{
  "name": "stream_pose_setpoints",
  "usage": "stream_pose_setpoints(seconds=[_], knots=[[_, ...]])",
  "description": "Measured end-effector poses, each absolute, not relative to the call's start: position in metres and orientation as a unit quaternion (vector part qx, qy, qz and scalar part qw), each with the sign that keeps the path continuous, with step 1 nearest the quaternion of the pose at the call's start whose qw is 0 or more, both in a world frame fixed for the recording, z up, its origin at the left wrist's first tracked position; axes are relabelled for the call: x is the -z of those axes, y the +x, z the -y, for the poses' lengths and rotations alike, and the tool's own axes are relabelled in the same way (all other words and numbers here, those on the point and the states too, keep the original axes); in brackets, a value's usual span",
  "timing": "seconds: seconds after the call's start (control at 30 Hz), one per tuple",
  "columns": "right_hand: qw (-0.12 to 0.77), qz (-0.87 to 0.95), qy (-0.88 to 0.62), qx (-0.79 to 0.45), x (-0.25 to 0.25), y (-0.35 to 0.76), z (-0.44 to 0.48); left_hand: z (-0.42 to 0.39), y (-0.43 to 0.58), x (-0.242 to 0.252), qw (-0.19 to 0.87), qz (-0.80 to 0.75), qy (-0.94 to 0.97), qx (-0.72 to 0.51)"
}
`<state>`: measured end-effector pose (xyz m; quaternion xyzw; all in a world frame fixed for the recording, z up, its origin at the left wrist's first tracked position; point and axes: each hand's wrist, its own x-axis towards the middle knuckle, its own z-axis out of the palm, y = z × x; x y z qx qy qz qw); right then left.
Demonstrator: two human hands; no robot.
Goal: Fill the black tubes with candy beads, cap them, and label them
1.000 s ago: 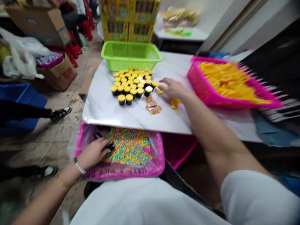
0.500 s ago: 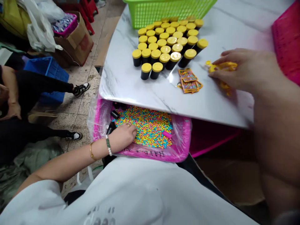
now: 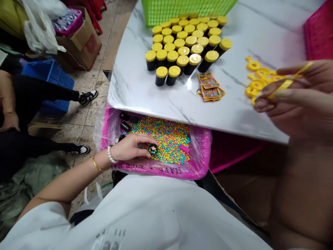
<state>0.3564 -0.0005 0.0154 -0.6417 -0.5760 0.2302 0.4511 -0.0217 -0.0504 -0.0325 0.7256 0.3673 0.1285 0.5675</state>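
My left hand [image 3: 129,147] is down in a pink tray [image 3: 197,166] of small multicoloured candies [image 3: 168,137], fingers closed round a little black tube [image 3: 152,149] with candies in its open mouth. My right hand [image 3: 293,97] is raised near the table's right edge, pinching a yellow cap [image 3: 286,83]. Just beyond it a small heap of yellow caps [image 3: 256,78] lies on the white marble table [image 3: 135,90]. Several black tubes with yellow caps [image 3: 184,50] stand grouped on the table, and a few orange sachets [image 3: 210,88] lie beside them.
A green basket [image 3: 182,8] stands behind the capped tubes and a pink basket [image 3: 318,33] at the far right. Empty black tubes [image 3: 126,121] lie in the tray's back corner. To the left, another person's legs and shoes [image 3: 87,97], a blue crate [image 3: 48,81] and cardboard boxes [image 3: 82,43].
My left hand has lifted a black tube out of the candies with some inside. My right hand has come up off the table with a yellow cap, uncovering the heap of caps.
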Motion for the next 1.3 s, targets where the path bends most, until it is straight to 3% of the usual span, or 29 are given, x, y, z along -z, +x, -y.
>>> stream_pose_setpoints(seconds=[0.07,0.13,0.33,0.53,1.1,1.2,1.3], knots=[[0.458,0.538,-0.581,-0.404,-0.022,0.334,0.013,0.05,-0.018,0.027,0.553,-0.361,0.734,-0.156],[0.435,0.517,-0.549,-0.492,-0.025,0.314,0.021,0.045,-0.011,0.016,0.509,-0.358,0.756,-0.204],[0.394,0.595,-0.532,-0.455,-0.024,0.272,0.015,-0.003,0.02,-0.008,0.313,-0.376,0.793,-0.363],[0.445,0.454,-0.503,-0.586,-0.013,0.236,-0.013,-0.044,0.042,0.007,0.258,-0.42,0.805,-0.331],[0.457,0.446,-0.548,-0.54,-0.005,0.214,-0.03,-0.036,0.037,-0.008,0.285,-0.415,0.814,-0.288],[0.454,0.464,-0.549,-0.527,-0.004,0.213,-0.028,-0.032,0.036,-0.024,0.353,-0.434,0.792,-0.242],[0.45,0.48,-0.554,-0.51,-0.004,0.213,-0.026,-0.033,0.044,-0.029,0.485,-0.469,0.704,-0.22]])
